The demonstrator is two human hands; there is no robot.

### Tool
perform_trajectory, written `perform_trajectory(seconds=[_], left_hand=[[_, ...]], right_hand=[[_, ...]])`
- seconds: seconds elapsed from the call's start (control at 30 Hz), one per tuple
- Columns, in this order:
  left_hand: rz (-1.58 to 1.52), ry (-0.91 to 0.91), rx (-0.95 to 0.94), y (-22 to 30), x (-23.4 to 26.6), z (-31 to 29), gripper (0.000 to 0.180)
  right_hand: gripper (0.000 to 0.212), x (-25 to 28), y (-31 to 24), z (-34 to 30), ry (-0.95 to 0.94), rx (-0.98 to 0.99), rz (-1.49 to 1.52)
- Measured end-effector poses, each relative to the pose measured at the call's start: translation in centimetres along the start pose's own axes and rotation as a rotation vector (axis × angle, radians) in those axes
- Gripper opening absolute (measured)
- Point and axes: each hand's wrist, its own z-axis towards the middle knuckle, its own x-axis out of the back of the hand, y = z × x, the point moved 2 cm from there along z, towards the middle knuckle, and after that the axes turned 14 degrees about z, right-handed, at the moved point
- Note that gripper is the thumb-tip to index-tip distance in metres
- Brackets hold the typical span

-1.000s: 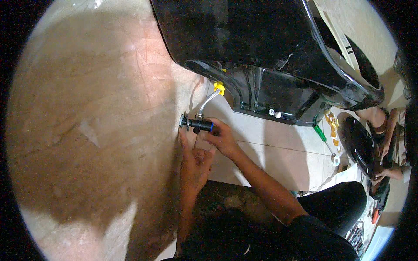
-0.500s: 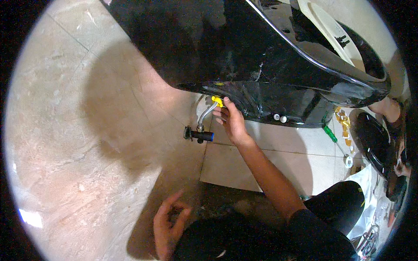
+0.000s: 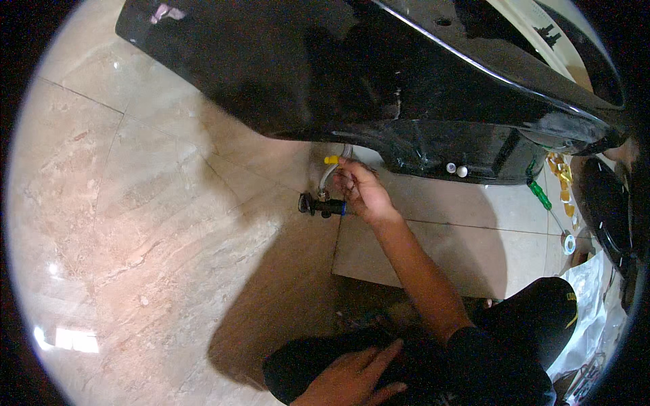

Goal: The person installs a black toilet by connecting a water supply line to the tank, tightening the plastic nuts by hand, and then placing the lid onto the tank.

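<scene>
A black toilet (image 3: 271, 74) fills the upper part of the head view. Below its underside, a black angle valve (image 3: 328, 207) with a blue ring sits at the wall. From the valve a silvery braided hose (image 3: 326, 177) curves up behind the toilet's edge. My right hand (image 3: 369, 193) is closed around a small yellow plastic piece (image 3: 331, 160) beside the hose, pinched at the fingertips; the curled fingers partly cover the hose. My left hand (image 3: 355, 379) lies on my dark-clothed knee, fingers apart, holding nothing.
Two round white caps (image 3: 457, 170) show on the toilet's base. To the right lie a green-handled screwdriver (image 3: 539, 194), a white ring (image 3: 568, 243), yellow scraps (image 3: 563, 183) and a black oval seat-like part (image 3: 604, 203). Clear plastic sheeting (image 3: 589, 311) lies beside my leg.
My left hand has moved right and down onto my knee. My right hand stays at the yellow piece, which has turned. The view has shifted slightly.
</scene>
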Motion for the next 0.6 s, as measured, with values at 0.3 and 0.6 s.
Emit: perform_trajectory(seconds=[0.3,0.6], left_hand=[[-0.002,0.069,-0.184,-0.2,-0.2,-0.6,0.067],[0.0,0.122,-0.237,-1.1,-0.5,-1.5,0.066]], right_hand=[[0.015,-0.7,-1.2,1.5,0.136,0.271,0.017],[0.02,4.5,-2.2,7.6,0.039,0.023,0.501]])
